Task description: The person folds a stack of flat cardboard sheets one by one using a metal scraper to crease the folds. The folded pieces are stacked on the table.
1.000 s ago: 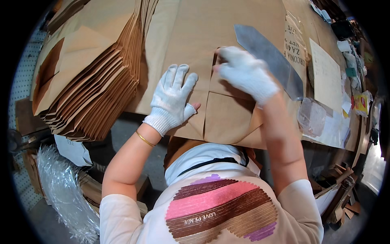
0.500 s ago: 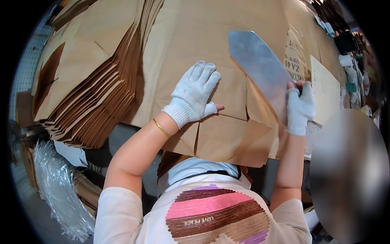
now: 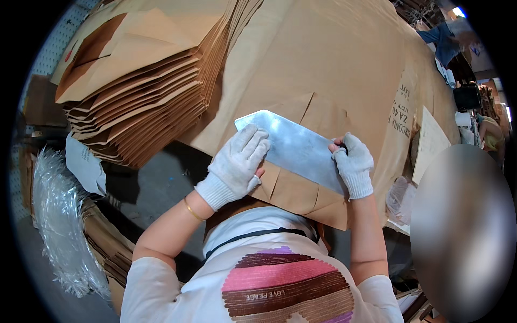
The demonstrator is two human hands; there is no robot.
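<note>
A flat grey metal plate (image 3: pixel 293 146) lies across the folded bottom of a brown paper bag (image 3: pixel 301 191) on the work table. My left hand (image 3: pixel 237 164), in a white knit glove, presses flat on the plate's left end. My right hand (image 3: pixel 353 164), also gloved, grips the plate's right edge. The bag's folded flaps stick out from under the plate toward me, over the table's near edge.
A tall fanned stack of brown paper bags (image 3: pixel 140 91) stands at the left. Large brown paper sheets (image 3: pixel 344 59) cover the table behind. Clear plastic wrap (image 3: pixel 59 215) lies at the lower left. White papers (image 3: pixel 431 142) sit at the right.
My right hand has brought the metal plate down from the right and laid it over the bag's fold. My left hand has shifted onto the plate's left end.
</note>
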